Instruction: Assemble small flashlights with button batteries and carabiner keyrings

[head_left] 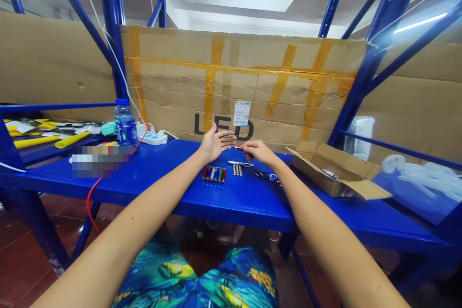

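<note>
My left hand (216, 144) is raised over the blue table (159, 163), its fingers spread and nothing in it. Just right of its fingertips, my right hand (258, 151) pinches a small red metallic piece (238, 147). Below my left hand lies a row of several small coloured tubes (213, 174), red, blue, silver and green. Beside them are small round silver pieces (237, 170) in a block, with a silver pen-like piece and clip (240, 163) behind. Coloured carabiner clips (267, 176) lie near my right wrist.
An open cardboard box (335, 168) stands at the right. Toward the left are a blue-capped bottle (125, 122), a white power strip (153, 137) and a red cable (90, 202). A large cardboard sheet (173, 86) stands behind the table between blue posts.
</note>
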`<control>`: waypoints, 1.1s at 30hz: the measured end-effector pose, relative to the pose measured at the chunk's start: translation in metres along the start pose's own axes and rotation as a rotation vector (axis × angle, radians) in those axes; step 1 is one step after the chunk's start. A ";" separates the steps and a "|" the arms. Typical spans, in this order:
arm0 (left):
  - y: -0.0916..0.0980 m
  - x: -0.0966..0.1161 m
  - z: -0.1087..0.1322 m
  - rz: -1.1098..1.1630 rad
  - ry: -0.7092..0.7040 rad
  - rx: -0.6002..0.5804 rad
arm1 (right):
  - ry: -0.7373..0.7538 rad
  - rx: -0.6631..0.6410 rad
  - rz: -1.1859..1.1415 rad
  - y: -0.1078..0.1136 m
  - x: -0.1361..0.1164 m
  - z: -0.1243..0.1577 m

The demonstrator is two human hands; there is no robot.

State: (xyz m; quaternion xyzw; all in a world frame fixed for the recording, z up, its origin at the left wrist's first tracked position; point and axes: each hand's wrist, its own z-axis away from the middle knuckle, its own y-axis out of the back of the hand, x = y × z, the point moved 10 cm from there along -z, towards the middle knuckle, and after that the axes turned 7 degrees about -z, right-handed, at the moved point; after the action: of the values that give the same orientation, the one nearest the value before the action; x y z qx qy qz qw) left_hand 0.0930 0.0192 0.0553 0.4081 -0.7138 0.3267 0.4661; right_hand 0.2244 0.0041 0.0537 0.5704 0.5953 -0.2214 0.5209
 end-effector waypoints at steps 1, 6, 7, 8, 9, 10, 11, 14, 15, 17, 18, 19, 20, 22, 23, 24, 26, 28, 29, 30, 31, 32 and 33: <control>0.000 0.000 0.000 0.008 0.002 -0.001 | -0.009 -0.005 0.002 0.000 0.001 0.000; 0.000 -0.003 0.000 0.043 0.025 0.002 | 0.001 -0.016 0.024 -0.001 -0.002 0.000; 0.000 -0.003 0.000 0.048 0.028 0.001 | -0.001 -0.013 0.023 -0.001 -0.002 0.000; 0.000 -0.004 0.000 0.054 0.031 -0.001 | -0.002 -0.010 0.022 -0.001 -0.002 0.000; 0.000 -0.004 0.000 0.061 0.033 -0.003 | -0.002 -0.008 0.020 -0.001 -0.002 0.000; 0.000 -0.005 0.000 0.067 0.035 -0.005 | 0.000 -0.007 0.020 -0.001 -0.003 0.000; 0.000 -0.005 0.000 0.072 0.037 -0.008 | 0.001 -0.008 0.021 -0.001 -0.003 0.000; 0.000 -0.006 -0.001 0.080 0.037 -0.013 | -0.012 0.003 0.022 0.001 0.000 0.000; 0.000 -0.006 -0.001 0.083 0.035 -0.014 | -0.018 0.008 0.024 0.002 0.001 -0.001; 0.000 -0.005 -0.001 0.096 0.033 -0.013 | -0.021 0.010 0.031 0.003 0.003 -0.002; 0.000 -0.006 -0.001 0.101 0.036 -0.010 | -0.022 0.008 0.034 0.003 0.004 -0.002; 0.000 -0.006 -0.001 0.104 0.040 -0.007 | -0.022 0.006 0.033 0.003 0.004 -0.002; 0.000 -0.006 -0.001 0.109 0.044 -0.005 | -0.024 0.004 0.029 0.003 0.005 -0.003; 0.000 -0.007 0.000 0.125 0.050 -0.006 | -0.027 0.004 0.017 0.002 0.005 -0.002; 0.000 -0.007 0.000 0.137 0.053 -0.008 | -0.028 0.003 0.013 0.002 0.004 -0.002; -0.001 -0.007 0.000 0.151 0.055 -0.009 | -0.028 0.003 0.012 0.002 0.004 -0.002; -0.001 -0.008 0.000 0.175 0.061 -0.010 | -0.032 0.005 0.014 0.001 0.003 -0.001; -0.001 -0.008 0.000 0.190 0.066 -0.008 | -0.033 0.005 0.018 0.000 0.002 0.000; 0.000 -0.008 -0.001 0.195 0.066 -0.009 | -0.031 0.003 0.022 0.000 0.001 0.001; 0.000 -0.009 -0.001 0.198 0.066 -0.010 | -0.028 0.001 0.025 0.000 0.000 0.001; 0.000 -0.009 -0.001 0.200 0.065 -0.010 | -0.024 -0.001 0.029 -0.001 0.000 0.001; 0.000 -0.009 -0.001 0.201 0.065 -0.010 | -0.020 -0.001 0.034 -0.001 -0.001 0.001; 0.001 -0.009 -0.001 0.202 0.064 -0.009 | -0.017 0.000 0.039 -0.001 -0.001 0.001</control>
State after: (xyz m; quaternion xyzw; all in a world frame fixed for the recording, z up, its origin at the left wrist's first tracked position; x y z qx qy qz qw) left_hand 0.0952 0.0231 0.0474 0.3212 -0.7374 0.3817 0.4554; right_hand 0.2240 0.0027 0.0541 0.5800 0.5796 -0.2161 0.5301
